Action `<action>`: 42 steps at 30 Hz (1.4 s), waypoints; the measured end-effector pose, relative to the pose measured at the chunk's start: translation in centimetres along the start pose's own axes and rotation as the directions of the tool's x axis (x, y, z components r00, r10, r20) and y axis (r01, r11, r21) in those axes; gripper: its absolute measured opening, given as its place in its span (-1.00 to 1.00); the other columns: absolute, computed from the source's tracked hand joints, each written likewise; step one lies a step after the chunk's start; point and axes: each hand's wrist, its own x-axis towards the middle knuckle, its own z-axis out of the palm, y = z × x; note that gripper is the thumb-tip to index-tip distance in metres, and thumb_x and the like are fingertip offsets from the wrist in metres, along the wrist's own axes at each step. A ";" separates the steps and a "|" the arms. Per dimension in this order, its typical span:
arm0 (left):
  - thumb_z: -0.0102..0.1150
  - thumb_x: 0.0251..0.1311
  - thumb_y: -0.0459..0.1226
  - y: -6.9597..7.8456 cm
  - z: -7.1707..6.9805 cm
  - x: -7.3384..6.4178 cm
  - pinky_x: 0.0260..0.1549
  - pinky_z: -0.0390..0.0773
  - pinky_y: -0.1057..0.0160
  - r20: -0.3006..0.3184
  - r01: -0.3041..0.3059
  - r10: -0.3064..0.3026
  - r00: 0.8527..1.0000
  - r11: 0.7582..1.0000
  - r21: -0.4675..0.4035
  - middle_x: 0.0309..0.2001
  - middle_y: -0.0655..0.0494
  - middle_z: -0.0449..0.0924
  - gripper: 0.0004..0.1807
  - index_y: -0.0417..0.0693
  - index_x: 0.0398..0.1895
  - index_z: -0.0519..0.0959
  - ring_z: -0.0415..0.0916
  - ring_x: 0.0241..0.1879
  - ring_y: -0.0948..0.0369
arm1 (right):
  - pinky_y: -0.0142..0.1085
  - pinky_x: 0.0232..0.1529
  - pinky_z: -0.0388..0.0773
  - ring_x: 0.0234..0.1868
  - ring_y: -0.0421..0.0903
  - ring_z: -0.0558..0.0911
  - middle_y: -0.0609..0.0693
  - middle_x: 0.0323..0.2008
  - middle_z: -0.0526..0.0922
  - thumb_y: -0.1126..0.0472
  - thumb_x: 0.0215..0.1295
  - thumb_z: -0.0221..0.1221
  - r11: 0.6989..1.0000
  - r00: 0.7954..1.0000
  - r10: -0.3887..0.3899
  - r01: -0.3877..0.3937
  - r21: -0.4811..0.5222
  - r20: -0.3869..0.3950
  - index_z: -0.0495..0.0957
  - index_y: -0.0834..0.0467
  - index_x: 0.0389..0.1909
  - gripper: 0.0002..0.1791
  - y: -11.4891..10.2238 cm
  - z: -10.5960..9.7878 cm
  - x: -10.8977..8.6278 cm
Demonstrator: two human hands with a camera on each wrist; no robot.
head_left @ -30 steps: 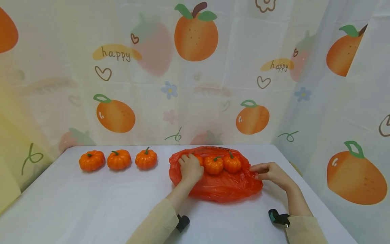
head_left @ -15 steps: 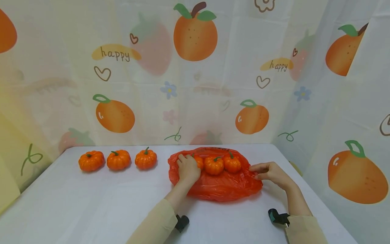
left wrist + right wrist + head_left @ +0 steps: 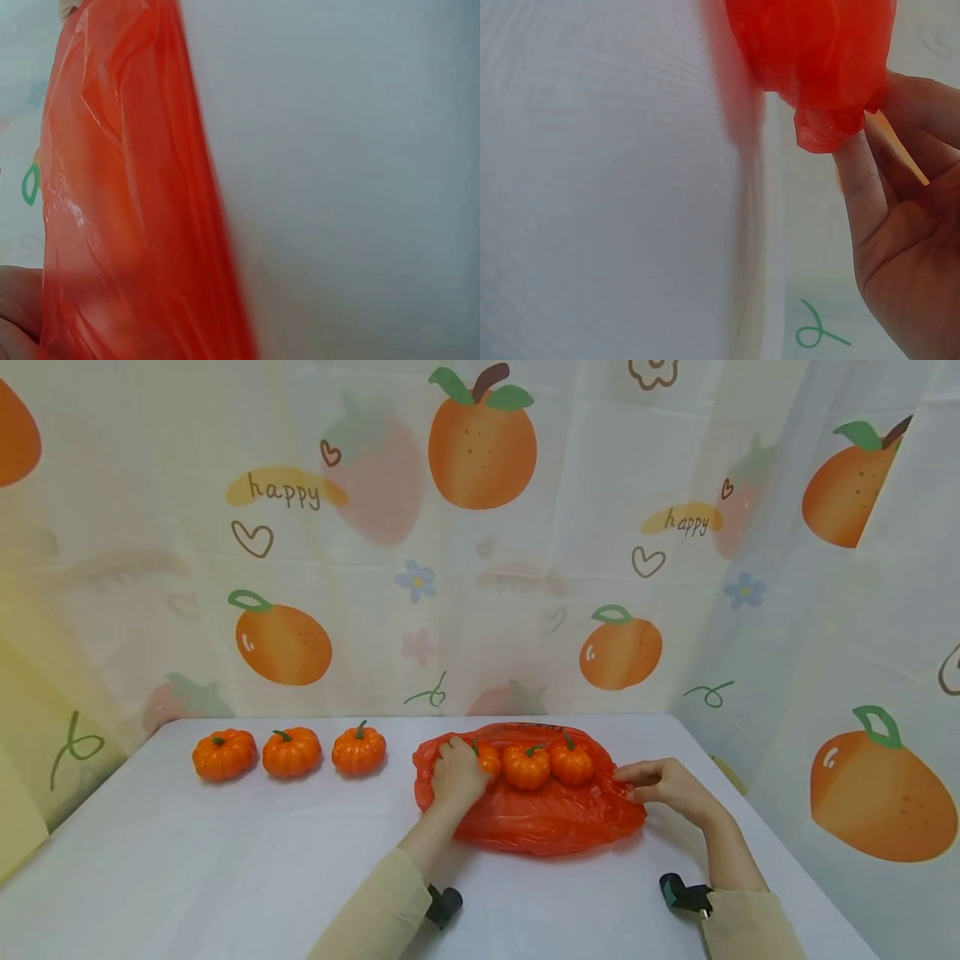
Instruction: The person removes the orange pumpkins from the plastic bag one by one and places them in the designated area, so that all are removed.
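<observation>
An orange-red plastic bag lies with its mouth spread on the white table. Inside sit a left pumpkin, a middle pumpkin and a right pumpkin, all small and orange with green stems. My left hand is in the left end of the bag's mouth, its fingers bent and its thumb side beside the left pumpkin; whether it grips anything I cannot tell. At the bag's right end, my right hand pinches the plastic between thumb and fingers. The gathered bag edge shows in the right wrist view.
On the table's left, a row holds one pumpkin, a second pumpkin and a third pumpkin. A fruit-printed curtain hangs behind and along the sides of the white table.
My left hand has shifted a little to the left, uncovering more of the left pumpkin in the bag. The right hand stays at the bag's right end.
</observation>
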 end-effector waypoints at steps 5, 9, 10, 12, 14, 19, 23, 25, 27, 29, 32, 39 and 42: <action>0.44 0.03 -0.22 -0.3 -0.5 0.2 -0.05 0.67 -0.13 0.033 -0.006 0.006 0.999 1.000 -0.002 -0.02 -0.26 0.45 -0.34 -0.36 0.10 0.34 0.55 -0.14 -0.14 | -0.41 -0.06 0.63 0.12 0.04 0.61 0.32 0.18 0.60 0.29 0.18 0.20 1.000 1.000 -0.007 0.007 0.001 0.002 0.61 0.31 0.09 -0.57 0.0 0.0 0.0; 0.45 0.02 -0.21 -0.6 -0.8 0.1 -0.04 0.67 -0.14 0.051 -0.026 0.027 0.998 0.999 -0.019 0.04 -0.29 0.45 -0.29 -0.38 0.16 0.34 0.57 -0.11 -0.16 | -0.42 -0.06 0.63 0.11 0.02 0.62 0.32 0.18 0.60 0.28 0.17 0.20 1.000 1.000 -0.010 0.010 -0.002 0.000 0.61 0.30 0.09 -0.57 0.0 -0.1 0.1; 0.45 0.01 -0.20 -0.6 -0.9 0.1 -0.02 0.66 -0.14 0.056 -0.028 0.029 0.998 0.999 -0.027 0.07 -0.30 0.44 -0.26 -0.38 0.18 0.33 0.57 -0.09 -0.17 | -0.42 -0.06 0.63 0.11 0.02 0.62 0.32 0.18 0.60 0.28 0.18 0.20 1.000 1.000 -0.009 0.009 -0.003 -0.001 0.61 0.30 0.09 -0.57 0.0 -0.1 0.1; 0.45 0.02 -0.20 -0.8 -1.0 0.1 0.02 0.65 -0.15 0.070 -0.029 0.032 0.997 0.998 -0.049 0.14 -0.33 0.42 -0.21 -0.39 0.25 0.30 0.55 -0.04 -0.19 | -0.42 -0.06 0.63 0.11 0.02 0.63 0.31 0.18 0.60 0.28 0.18 0.20 1.000 1.000 -0.009 0.009 -0.002 -0.001 0.61 0.30 0.09 -0.57 0.0 -0.1 0.1; 0.45 0.02 -0.20 -0.8 -1.2 0.0 0.07 0.62 -0.16 0.086 -0.028 0.034 0.996 0.997 -0.069 0.21 -0.34 0.38 -0.16 -0.38 0.31 0.26 0.53 0.03 -0.20 | -0.42 -0.05 0.63 0.11 0.03 0.62 0.31 0.18 0.60 0.28 0.18 0.20 1.000 1.000 -0.009 0.009 -0.001 -0.001 0.61 0.30 0.10 -0.57 0.0 -0.1 0.1; 0.41 0.04 -0.22 -1.1 -1.7 -0.1 0.17 0.55 -0.19 0.127 -0.045 0.061 0.990 0.991 -0.128 0.33 -0.32 0.31 -0.14 -0.36 0.37 0.22 0.41 0.20 -0.19 | -0.41 -0.05 0.64 0.13 0.05 0.61 0.31 0.18 0.60 0.27 0.18 0.20 1.000 1.000 -0.005 0.005 0.004 -0.003 0.61 0.30 0.10 -0.57 0.0 0.0 0.1; 0.39 0.07 -0.21 -1.4 -2.0 -0.3 0.23 0.49 -0.21 0.158 -0.066 0.091 0.983 0.985 -0.157 0.38 -0.30 0.28 -0.14 -0.33 0.40 0.22 0.35 0.28 -0.18 | -0.40 -0.06 0.64 0.13 0.06 0.61 0.31 0.18 0.60 0.28 0.20 0.20 1.000 1.000 0.003 -0.003 0.007 -0.007 0.61 0.29 0.11 -0.57 -0.1 0.0 0.1; 0.39 0.07 -0.20 -1.5 -2.3 -0.4 0.24 0.49 -0.21 0.174 -0.077 0.106 0.979 0.983 -0.166 0.37 -0.27 0.29 -0.15 -0.31 0.40 0.23 0.34 0.28 -0.16 | -0.40 -0.07 0.64 0.12 0.06 0.61 0.30 0.17 0.61 0.28 0.20 0.19 1.000 1.000 0.005 -0.005 0.004 -0.009 0.61 0.30 0.11 -0.57 -0.1 0.1 0.1; 0.40 0.07 -0.18 -1.6 -2.5 -0.6 0.22 0.51 -0.19 0.186 -0.084 0.117 0.976 0.981 -0.176 0.34 -0.24 0.32 -0.16 -0.27 0.38 0.26 0.36 0.26 -0.13 | -0.40 -0.07 0.63 0.12 0.06 0.61 0.30 0.17 0.61 0.29 0.20 0.19 1.000 1.000 0.006 -0.006 0.001 -0.009 0.61 0.29 0.11 -0.57 -0.1 0.1 0.1; 0.41 0.06 -0.18 -1.8 -2.7 -0.7 0.20 0.54 -0.17 0.195 -0.086 0.124 0.973 0.977 -0.195 0.31 -0.21 0.35 -0.18 -0.25 0.37 0.28 0.37 0.23 -0.09 | -0.40 -0.06 0.63 0.12 0.05 0.61 0.30 0.17 0.61 0.28 0.20 0.19 1.000 1.000 0.005 -0.005 -0.002 -0.008 0.61 0.29 0.10 -0.57 -0.1 0.1 0.1; 0.42 0.06 -0.15 -2.1 -2.8 -0.8 0.17 0.56 -0.14 0.201 -0.087 0.131 0.971 0.973 -0.214 0.28 -0.18 0.38 -0.20 -0.22 0.35 0.31 0.39 0.20 -0.05 | -0.41 -0.06 0.63 0.12 0.06 0.61 0.30 0.17 0.61 0.28 0.20 0.19 1.000 1.000 0.000 0.000 -0.002 -0.005 0.61 0.29 0.10 -0.57 -0.1 0.1 0.1; 0.46 0.03 -0.10 -2.6 -3.5 -0.8 0.21 0.53 -0.14 0.217 -0.121 0.174 0.960 0.964 -0.238 0.29 -0.12 0.43 -0.18 -0.20 0.33 0.34 0.40 0.22 -0.03 | -0.42 -0.06 0.63 0.12 0.07 0.62 0.31 0.18 0.60 0.28 0.19 0.19 1.000 1.000 -0.002 0.002 -0.010 0.000 0.61 0.29 0.10 -0.57 0.0 0.0 0.1; 0.48 0.00 -0.09 -2.6 -4.0 -0.7 0.23 0.53 -0.11 0.213 -0.152 0.216 0.953 0.948 -0.279 0.25 -0.09 0.49 -0.21 -0.19 0.28 0.39 0.43 0.21 -0.01 | -0.41 -0.06 0.63 0.12 0.06 0.61 0.31 0.18 0.60 0.29 0.19 0.19 1.000 1.000 -0.003 0.003 -0.011 -0.002 0.61 0.30 0.10 -0.57 -0.1 0.0 0.1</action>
